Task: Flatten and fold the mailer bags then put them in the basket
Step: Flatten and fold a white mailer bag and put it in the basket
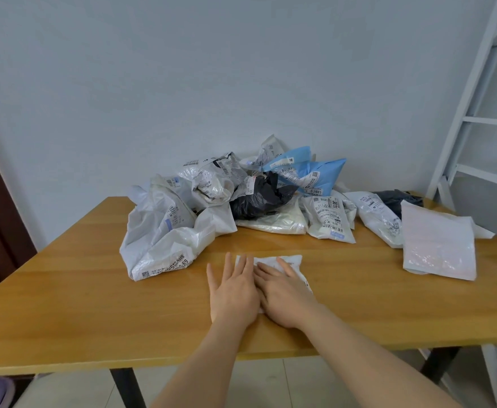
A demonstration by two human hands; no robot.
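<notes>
1. Your fingers are out straight on both hands, gripping nothing. The left hand (234, 288) and right hand (281, 293) lie palm-down, side by side and touching, pressing on the small white mailer bag (292, 265).
2. That flat press looks like the flattening step: spread palms push the air out and hold the creases down, which a pinch would not do.
3. The bag sits at the near middle of the wooden table (79, 290), close to your edge, so you can lean weight onto it.
4. Behind it, the heap of crumpled mailers (220, 198) waits against the wall, well apart from your working patch.
5. To your right lies a flatter white padded mailer (440, 242), apart from the heap.
6. No basket is in view, so I cannot tell where this one goes next.
</notes>
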